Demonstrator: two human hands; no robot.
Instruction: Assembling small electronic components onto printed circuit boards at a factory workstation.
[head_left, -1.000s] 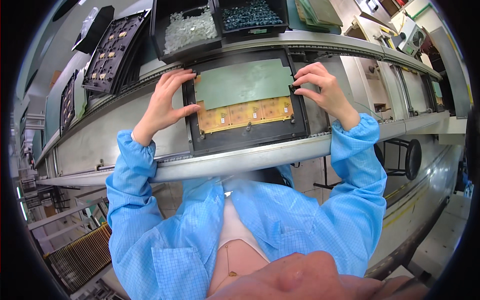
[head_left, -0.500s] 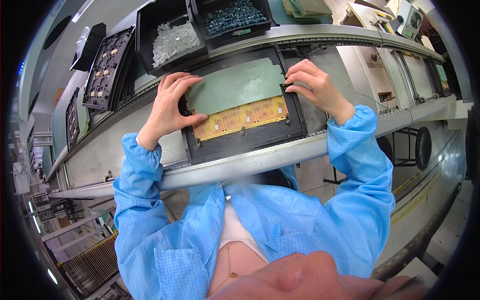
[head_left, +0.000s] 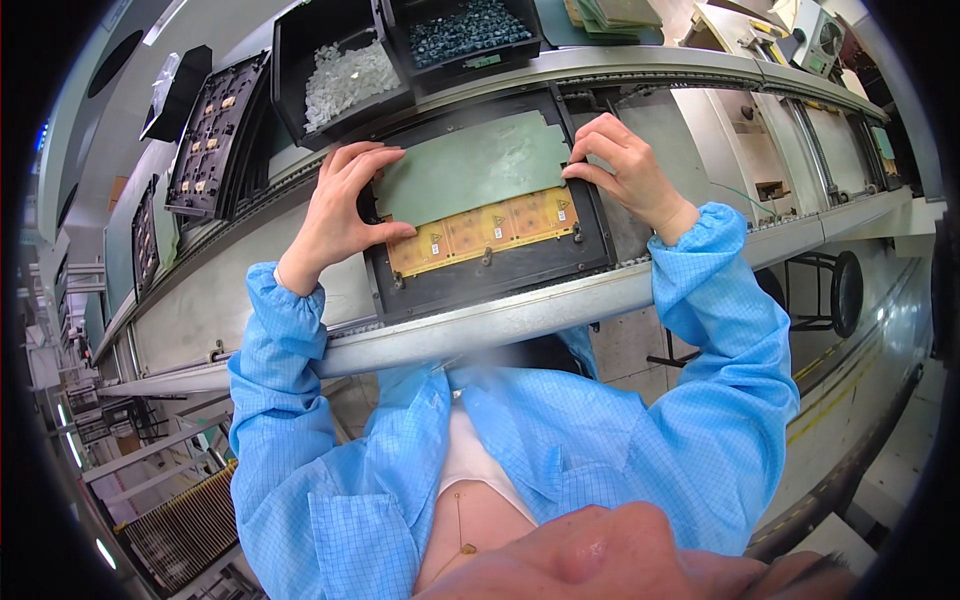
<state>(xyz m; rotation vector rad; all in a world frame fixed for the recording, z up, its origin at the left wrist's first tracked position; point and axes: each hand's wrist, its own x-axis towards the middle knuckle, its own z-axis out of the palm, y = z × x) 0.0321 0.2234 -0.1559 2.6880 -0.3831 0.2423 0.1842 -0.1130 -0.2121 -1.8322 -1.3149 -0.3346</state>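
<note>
A flat green panel (head_left: 470, 168) lies over the far part of a yellow circuit board (head_left: 500, 228), whose near strip shows uncovered. Both sit in a black carrier frame (head_left: 450, 293) with small dark clips along its near side. My left hand (head_left: 342, 207) spans the panel's left end, fingers on the far corner and thumb by the near corner. At the panel's right end, my right hand (head_left: 630, 172) has thumb and fingertips pinched together against the edge. What lies between those right fingertips is too small to make out.
The carrier rests on a conveyor with a metal front rail (head_left: 490, 325). Beyond it stand a black bin of clear white pieces (head_left: 350, 85) and a bin of dark blue pieces (head_left: 470, 35). Stacked black carriers (head_left: 215, 140) are at left; green sheets (head_left: 610, 15) lie at the back.
The green panel has shifted slightly away from me, baring a little more of the yellow board. My right fingertips have drawn closer together at its right edge; my left hand is nearly unmoved.
</note>
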